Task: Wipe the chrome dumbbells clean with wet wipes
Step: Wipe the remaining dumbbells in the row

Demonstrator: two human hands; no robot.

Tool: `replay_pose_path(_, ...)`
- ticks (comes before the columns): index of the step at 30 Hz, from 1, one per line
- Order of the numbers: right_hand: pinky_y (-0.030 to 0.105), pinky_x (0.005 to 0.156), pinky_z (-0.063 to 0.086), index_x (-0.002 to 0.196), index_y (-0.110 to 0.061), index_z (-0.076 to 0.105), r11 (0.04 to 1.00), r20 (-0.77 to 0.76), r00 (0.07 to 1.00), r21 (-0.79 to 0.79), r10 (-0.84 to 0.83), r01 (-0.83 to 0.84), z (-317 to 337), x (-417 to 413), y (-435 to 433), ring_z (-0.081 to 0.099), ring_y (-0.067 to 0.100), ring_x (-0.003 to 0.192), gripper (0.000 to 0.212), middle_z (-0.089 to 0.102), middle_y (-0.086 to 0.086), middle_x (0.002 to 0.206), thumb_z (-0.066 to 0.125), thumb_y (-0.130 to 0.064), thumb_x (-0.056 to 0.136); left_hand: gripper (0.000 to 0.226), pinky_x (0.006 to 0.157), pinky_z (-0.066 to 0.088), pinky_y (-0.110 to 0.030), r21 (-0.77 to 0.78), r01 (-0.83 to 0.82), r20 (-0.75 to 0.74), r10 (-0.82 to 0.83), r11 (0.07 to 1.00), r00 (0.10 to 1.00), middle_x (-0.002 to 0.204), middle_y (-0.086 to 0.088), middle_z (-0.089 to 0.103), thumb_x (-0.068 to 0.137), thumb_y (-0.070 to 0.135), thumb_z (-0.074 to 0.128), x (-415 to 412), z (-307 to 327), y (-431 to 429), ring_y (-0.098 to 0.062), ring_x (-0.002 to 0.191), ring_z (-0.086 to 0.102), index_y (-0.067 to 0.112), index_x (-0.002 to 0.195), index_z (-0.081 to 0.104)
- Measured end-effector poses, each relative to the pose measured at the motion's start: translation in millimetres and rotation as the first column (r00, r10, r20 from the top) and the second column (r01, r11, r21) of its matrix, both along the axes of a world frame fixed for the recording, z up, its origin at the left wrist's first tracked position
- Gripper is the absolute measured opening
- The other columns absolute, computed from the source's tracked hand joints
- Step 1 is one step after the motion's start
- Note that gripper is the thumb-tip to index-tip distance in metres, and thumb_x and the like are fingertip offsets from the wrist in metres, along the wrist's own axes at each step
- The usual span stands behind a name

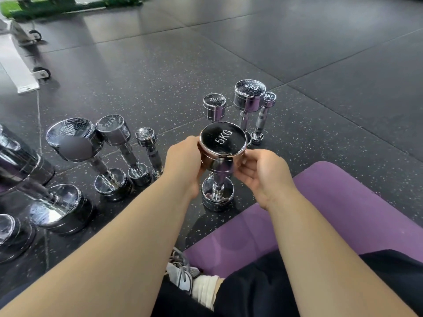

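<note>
5KG dumbbell [223, 139] stands upright between your fingers | left hand [183, 163], right hand [263, 173] curl round its top head | likely steadying it for wiping

The light is even and quite bright. The dark speckled rubber floor [142, 49] has a pale sheen at the far left. Small glare spots sit on the shiny chrome dumbbells [114, 131]. Shadows are soft. The picture bends near its edges.

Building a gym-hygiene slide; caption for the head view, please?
A person's left hand and right hand hold the top of an upright 5KG dumbbell, other chrome dumbbells standing nearby on the floor.
</note>
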State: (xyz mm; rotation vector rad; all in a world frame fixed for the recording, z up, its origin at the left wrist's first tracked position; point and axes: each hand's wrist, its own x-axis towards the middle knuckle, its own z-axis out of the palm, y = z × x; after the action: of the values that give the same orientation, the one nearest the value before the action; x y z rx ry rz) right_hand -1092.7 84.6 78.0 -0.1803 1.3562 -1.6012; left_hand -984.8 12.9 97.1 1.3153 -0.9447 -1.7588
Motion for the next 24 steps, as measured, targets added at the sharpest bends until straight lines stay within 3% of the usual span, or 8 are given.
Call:
replay_pose_path(2, 0.026, 0.067, 0.054, 0.07, -0.009, 0.056, 1.0, -0.002, 1.0, 0.023, 0.008, -0.007, -1.6, 2.1, 6.1, 0.062, 0.016, 0.067, 0.027, 0.062, 0.003, 0.067, 0.048, -0.005, 0.095, 0.029, 0.066, 0.046, -0.026, 0.055, -0.01, -0.004, 0.011, 0.998, 1.0, 0.045, 0.007, 0.044, 0.09, 0.009, 0.042, 2.2, -2.3, 3.6, -0.009, 0.043, 0.044, 0.017, 0.063, 0.049)
replay_pose_path(5, 0.026, 0.076, 0.048, 0.086, -0.01, 0.064, 0.999, 0.017, 0.999, 0.011, 0.04, -0.04, -3.7, 6.1, 8.6, 0.063, 0.013, 0.076, 0.021, 0.069, -0.002, 0.075, 0.045, -0.003, 0.093, 0.032, 0.066, 0.043, -0.029, 0.11, 0.02, 0.039, -0.025, 0.994, 0.999, 0.051, 0.006, 0.053, 0.094, 0.023, 0.035, 4.8, -7.0, 2.6, -0.013, 0.057, 0.049, 0.02, 0.065, 0.047)
replay_pose_path(7, 0.025, 0.079, 0.045, 0.09, -0.017, 0.069, 0.996, -0.011, 0.996, 0.01, 0.092, -0.092, -9.7, 11.6, 11.4, 0.062, 0.008, 0.082, 0.031, 0.071, -0.008, 0.078, 0.045, 0.002, 0.092, 0.034, 0.067, 0.041, -0.029, 0.147, 0.074, 0.074, -0.086, 0.986, 0.994, 0.063, 0.006, 0.063, 0.094, 0.028, 0.032, 8.4, -12.5, 3.5, -0.014, 0.068, 0.057, 0.021, 0.067, 0.052)
replay_pose_path(11, 0.023, 0.085, 0.044, 0.089, -0.022, 0.075, 0.976, -0.271, 0.939, 0.006, 0.21, -0.217, -20.2, 17.6, 15.8, 0.066, -0.002, 0.083, 0.02, 0.075, -0.012, 0.085, 0.062, -0.008, 0.091, 0.018, 0.064, 0.041, -0.029, 0.195, 0.192, 0.047, -0.205, 0.962, 0.978, 0.087, 0.004, 0.063, 0.084, 0.019, 0.036, 15.1, -25.9, 5.4, -0.015, 0.079, 0.06, 0.021, 0.073, 0.05)
replay_pose_path(15, 0.019, 0.081, 0.048, 0.093, -0.016, 0.078, 0.981, -0.481, 0.855, 0.111, 0.193, -0.159, -42.5, 7.6, 9.0, 0.065, 0.004, 0.081, 0.011, 0.076, -0.005, 0.087, 0.075, -0.013, 0.084, 0.04, 0.051, 0.046, -0.018, 0.081, 0.373, 0.043, -0.377, 0.924, 0.925, 0.09, 0.005, 0.068, 0.086, -0.007, 0.04, 18.9, -38.0, 8.5, -0.005, 0.07, 0.061, 0.022, 0.092, 0.067)
replay_pose_path(17, 0.016, 0.075, 0.047, 0.099, -0.013, 0.078, 0.971, -0.528, 0.816, 0.172, 0.234, -0.167, -53.5, 5.5, 5.5, 0.065, 0.005, 0.08, 0.018, 0.076, -0.003, 0.089, 0.077, -0.014, 0.082, 0.042, 0.047, 0.043, -0.015, 0.018, 0.461, 0.148, -0.458, 0.887, 0.877, 0.081, 0.006, 0.069, 0.089, -0.013, 0.045, 17.6, -45.5, 12.3, -0.005, 0.062, 0.061, 0.022, 0.093, 0.067)
replay_pose_path(21, 0.025, 0.077, 0.049, 0.096, -0.017, 0.08, 0.922, -0.574, 0.736, 0.337, 0.36, -0.189, -78.7, 3.4, 1.1, 0.067, 0.01, 0.081, 0.02, 0.076, -0.002, 0.086, 0.078, -0.011, 0.077, 0.018, 0.052, 0.037, -0.013, -0.097, 0.646, 0.596, -0.475, 0.758, 0.647, 0.076, 0.017, 0.062, 0.092, 0.02, 0.066, 16.7, -67.8, 11.7, 0.0, 0.062, 0.051, 0.034, 0.103, 0.067)
replay_pose_path(24, 0.025, 0.07, 0.049, 0.096, -0.007, 0.076, 0.937, -0.402, 0.86, 0.28, 0.314, -0.211, -77.3, 5.7, 1.3, 0.063, 0.013, 0.07, 0.027, 0.073, 0.006, 0.08, 0.064, 0.01, 0.079, 0.018, 0.054, 0.038, -0.021, -0.175, 0.604, 0.625, -0.386, 0.778, 0.679, 0.078, 0.01, 0.066, 0.084, 0.031, 0.074, 7.8, -74.7, 8.3, -0.008, 0.062, 0.053, 0.026, 0.101, 0.071)
